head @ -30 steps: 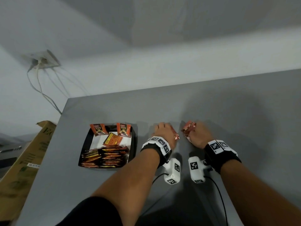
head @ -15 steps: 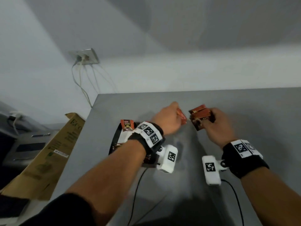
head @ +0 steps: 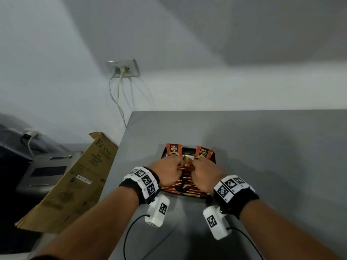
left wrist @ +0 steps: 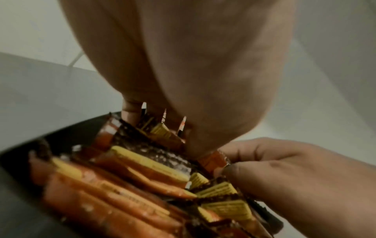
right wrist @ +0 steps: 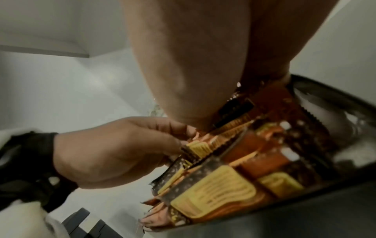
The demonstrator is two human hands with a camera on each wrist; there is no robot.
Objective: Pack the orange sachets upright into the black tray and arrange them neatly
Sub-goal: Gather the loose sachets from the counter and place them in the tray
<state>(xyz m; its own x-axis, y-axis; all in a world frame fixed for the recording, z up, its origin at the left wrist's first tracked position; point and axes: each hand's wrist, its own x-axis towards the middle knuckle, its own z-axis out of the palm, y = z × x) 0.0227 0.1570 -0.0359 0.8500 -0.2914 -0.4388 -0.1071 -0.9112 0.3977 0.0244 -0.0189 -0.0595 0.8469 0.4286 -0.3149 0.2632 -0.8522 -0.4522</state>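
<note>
The black tray (head: 187, 149) sits near the grey table's left edge, packed with orange sachets (head: 185, 182) standing on edge. Two more sachets (head: 174, 150) stand upright against its far wall. Both hands are down in the tray, side by side. My left hand (head: 174, 167) has its fingers curled into the row and pinches sachet tops (right wrist: 195, 145). My right hand (head: 197, 166) grips a bunch of sachets (left wrist: 213, 158) and holds it among the others. The fingertips are buried among the packets, and the tray floor is hidden.
A folded cardboard box (head: 75, 177) leans against the table's left edge, with a grey device (head: 47, 171) beyond it. A wall socket (head: 123, 69) trails cables down behind the table's corner. Bare grey tabletop (head: 272, 156) stretches to the right of the tray.
Both hands have carried their sachets left from the bare tabletop to the tray and lowered them into it. The head view has swung to follow.
</note>
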